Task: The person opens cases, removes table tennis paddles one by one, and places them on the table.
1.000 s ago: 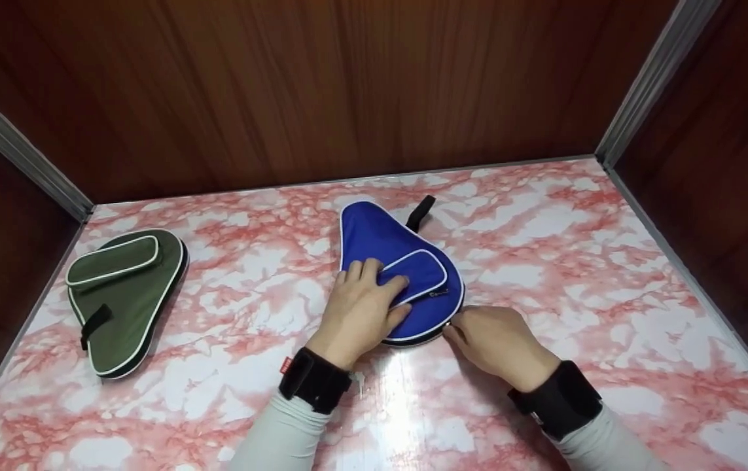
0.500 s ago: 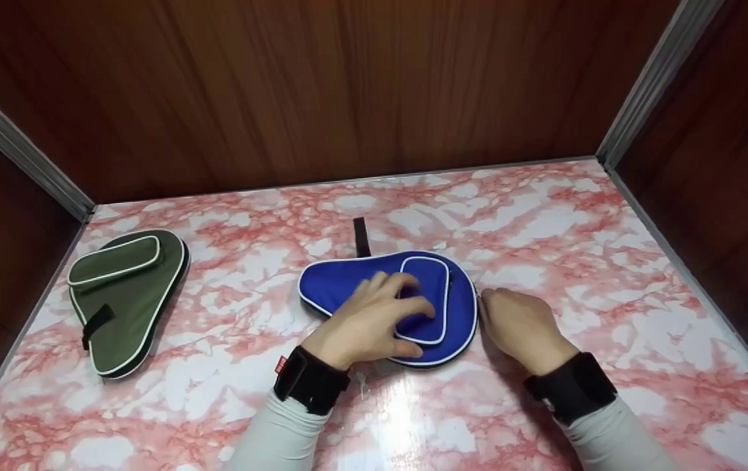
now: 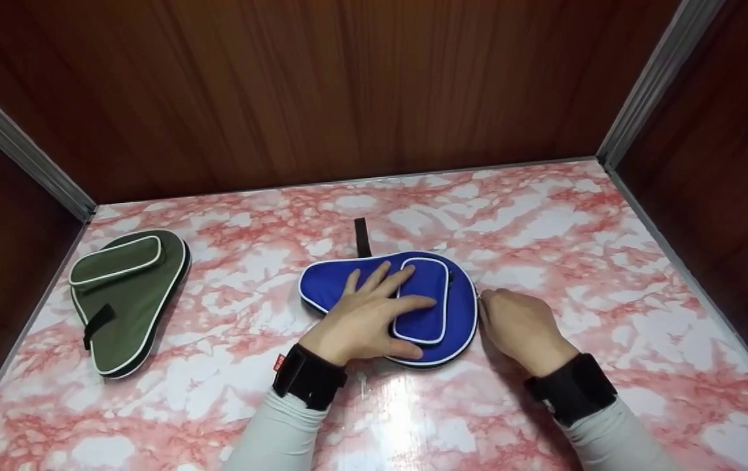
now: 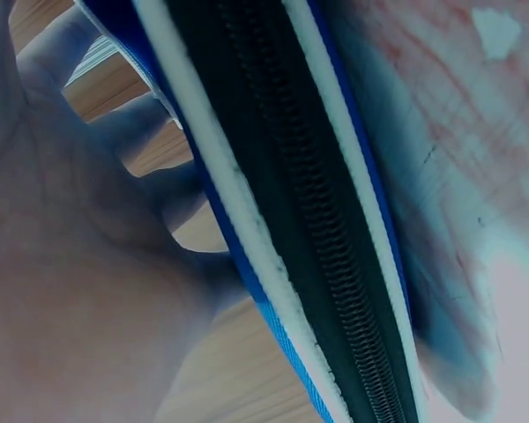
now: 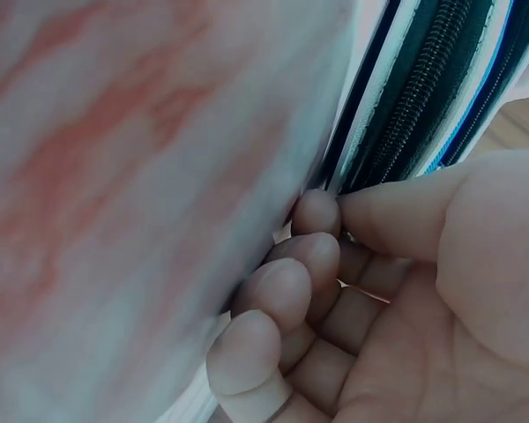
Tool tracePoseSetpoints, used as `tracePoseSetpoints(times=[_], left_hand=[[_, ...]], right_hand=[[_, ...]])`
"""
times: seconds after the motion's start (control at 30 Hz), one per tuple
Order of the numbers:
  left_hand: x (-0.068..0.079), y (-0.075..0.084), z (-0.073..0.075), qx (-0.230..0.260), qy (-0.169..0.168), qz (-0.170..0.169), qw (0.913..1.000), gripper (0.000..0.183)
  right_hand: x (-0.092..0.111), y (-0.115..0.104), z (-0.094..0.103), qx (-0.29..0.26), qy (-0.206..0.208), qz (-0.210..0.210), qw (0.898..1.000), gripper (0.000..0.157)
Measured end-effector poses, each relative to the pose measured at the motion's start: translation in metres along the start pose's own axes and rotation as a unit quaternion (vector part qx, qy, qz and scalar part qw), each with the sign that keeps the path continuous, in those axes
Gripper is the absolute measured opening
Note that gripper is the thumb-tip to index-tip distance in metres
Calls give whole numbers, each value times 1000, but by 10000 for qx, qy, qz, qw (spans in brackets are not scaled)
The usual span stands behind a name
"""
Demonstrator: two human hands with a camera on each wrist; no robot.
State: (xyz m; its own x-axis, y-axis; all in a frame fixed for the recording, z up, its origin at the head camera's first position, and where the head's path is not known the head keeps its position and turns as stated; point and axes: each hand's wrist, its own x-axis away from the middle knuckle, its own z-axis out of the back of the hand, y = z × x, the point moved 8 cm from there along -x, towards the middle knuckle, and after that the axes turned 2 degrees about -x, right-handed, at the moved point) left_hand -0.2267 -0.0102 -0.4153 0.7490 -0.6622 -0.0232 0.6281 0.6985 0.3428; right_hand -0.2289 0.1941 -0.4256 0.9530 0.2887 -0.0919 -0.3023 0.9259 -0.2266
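A blue table tennis bat case (image 3: 462, 320) with white piping lies flat, its narrow end pointing left and its round end right. My left hand (image 3: 360, 320) rests on its top with spread fingers, some over the raised pocket (image 3: 423, 320). The closed teeth of the zipper (image 4: 309, 185) run along the case's side in the left wrist view. At the round end, my right hand (image 3: 521, 327) pinches the zipper pull between thumb and curled index finger. The pull is mostly hidden by the fingertips (image 5: 316, 213), which sit right at the zipper's side.
A green bat case (image 3: 128, 307) of the same shape lies at the left, with a black strap (image 3: 99, 320) across it. The blue case's black strap (image 3: 362, 237) sticks out toward the back. Brown wood-grain panels (image 3: 347, 91) enclose the marbled tabletop (image 3: 249, 261).
The blue case has turned anticlockwise, its narrow end swinging from the back to the left. My right hand has shifted slightly right and back. My left fingers have spread out over the case.
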Motion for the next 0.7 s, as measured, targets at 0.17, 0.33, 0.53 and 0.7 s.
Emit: tracePoseSetpoints(times=[0.17,0.33,0.53,0.7], left_hand=[[0,-1,-1,17,-25,38,10000,79],[0,-1,0,-4,-13,46,10000,79],[-1,-1,0,-29,4,82,10000,80],[-1,-1,0,24,14,114,9999,81]], right_hand=[[4,-2,1,94,-21,91,9999,28],[8,-7,4,201,-80,300,9993,29],[10,-13,5,345,-337,529,9974,31],[12,-15,4,356,-559,697,9954,30]])
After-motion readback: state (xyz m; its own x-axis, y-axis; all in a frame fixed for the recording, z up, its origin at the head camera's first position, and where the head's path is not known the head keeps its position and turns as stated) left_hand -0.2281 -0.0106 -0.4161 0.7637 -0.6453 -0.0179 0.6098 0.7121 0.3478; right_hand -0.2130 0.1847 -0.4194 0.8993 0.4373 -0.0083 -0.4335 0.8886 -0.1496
